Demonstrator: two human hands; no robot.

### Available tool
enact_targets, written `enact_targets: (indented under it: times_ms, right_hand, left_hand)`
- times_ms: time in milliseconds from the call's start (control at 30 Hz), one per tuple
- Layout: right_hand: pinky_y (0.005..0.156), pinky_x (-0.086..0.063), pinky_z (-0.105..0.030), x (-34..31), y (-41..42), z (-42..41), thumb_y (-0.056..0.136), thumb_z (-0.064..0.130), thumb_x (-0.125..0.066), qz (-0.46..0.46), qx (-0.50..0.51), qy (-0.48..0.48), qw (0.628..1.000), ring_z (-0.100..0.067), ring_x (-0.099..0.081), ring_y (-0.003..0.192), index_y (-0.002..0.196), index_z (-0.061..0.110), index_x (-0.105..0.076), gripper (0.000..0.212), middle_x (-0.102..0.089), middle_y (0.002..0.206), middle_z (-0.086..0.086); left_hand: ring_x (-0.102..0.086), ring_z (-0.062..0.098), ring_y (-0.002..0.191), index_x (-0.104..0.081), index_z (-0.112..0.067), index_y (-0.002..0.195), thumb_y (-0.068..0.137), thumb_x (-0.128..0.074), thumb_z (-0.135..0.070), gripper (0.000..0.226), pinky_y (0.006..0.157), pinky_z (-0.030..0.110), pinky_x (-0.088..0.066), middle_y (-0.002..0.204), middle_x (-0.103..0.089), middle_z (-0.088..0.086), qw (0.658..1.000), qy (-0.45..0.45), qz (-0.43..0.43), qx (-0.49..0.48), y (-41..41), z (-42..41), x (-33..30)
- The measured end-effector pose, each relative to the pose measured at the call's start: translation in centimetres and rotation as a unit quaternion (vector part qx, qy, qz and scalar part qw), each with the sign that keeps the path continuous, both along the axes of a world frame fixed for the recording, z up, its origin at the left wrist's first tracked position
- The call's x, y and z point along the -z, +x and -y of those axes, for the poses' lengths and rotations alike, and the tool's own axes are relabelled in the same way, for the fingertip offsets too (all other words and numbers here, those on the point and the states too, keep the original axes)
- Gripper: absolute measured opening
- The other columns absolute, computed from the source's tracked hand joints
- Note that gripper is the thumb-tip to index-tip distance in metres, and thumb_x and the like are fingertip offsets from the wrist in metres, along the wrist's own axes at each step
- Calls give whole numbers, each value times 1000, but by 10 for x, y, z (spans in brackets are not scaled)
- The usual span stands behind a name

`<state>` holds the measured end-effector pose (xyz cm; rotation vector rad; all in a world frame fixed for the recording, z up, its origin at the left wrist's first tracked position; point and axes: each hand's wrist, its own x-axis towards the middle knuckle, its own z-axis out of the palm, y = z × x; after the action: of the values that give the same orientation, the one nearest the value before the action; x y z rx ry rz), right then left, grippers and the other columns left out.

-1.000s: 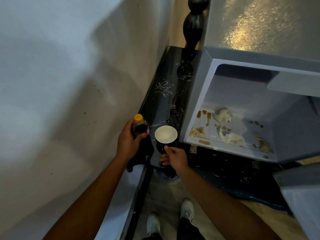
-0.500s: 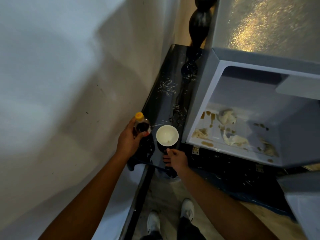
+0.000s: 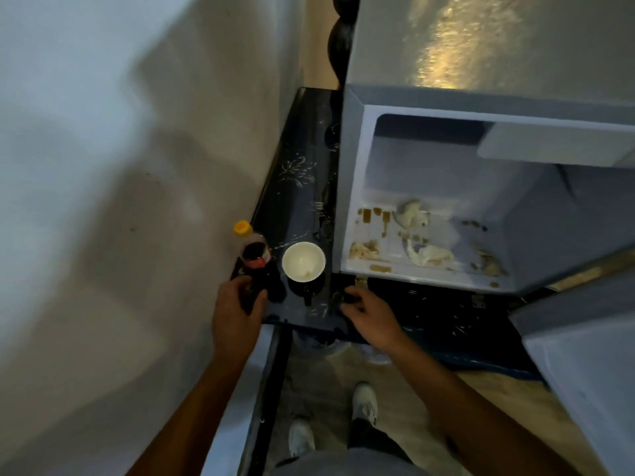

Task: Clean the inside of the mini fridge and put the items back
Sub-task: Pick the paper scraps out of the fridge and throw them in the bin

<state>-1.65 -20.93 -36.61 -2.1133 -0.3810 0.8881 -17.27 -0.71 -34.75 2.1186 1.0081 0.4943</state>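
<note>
Our left hand (image 3: pixel 237 305) lay at the base of the dark soda bottle (image 3: pixel 256 261), fingers loosely curved against its lower part; whether they gripped it or merely touched it we could not tell. Our right hand (image 3: pixel 369 312) hung just off the table's front edge, fingers bent and holding nothing we could make out. We judged both items had been parked there to empty the fridge for wiping. The bottle was clear plastic with a yellow cap and a red label, upright beside a dark mug (image 3: pixel 304 266) with a smooth white inside. Both stood on the glossy black table (image 3: pixel 299 187) with its pale floral pattern. To the right, the mini fridge (image 3: pixel 446 187) stood open, its pale floor streaked with brown spills and strewn with crumpled whitish scraps (image 3: pixel 429 255).
</note>
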Motion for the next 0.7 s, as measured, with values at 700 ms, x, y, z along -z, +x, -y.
enact_targets:
  times_ms: [700]
  right_hand:
    - [107, -34, -56, 20, 180, 148, 90, 25, -46, 275, 46, -378, 883, -44, -44, 126, 136, 3, -48, 52, -47, 139, -24]
  left_hand:
    - [-12, 42, 152, -15, -18, 156, 86, -67, -8, 88, 119, 57, -31, 166, -1, 17, 819, 230, -328, 411, 229, 109, 31]
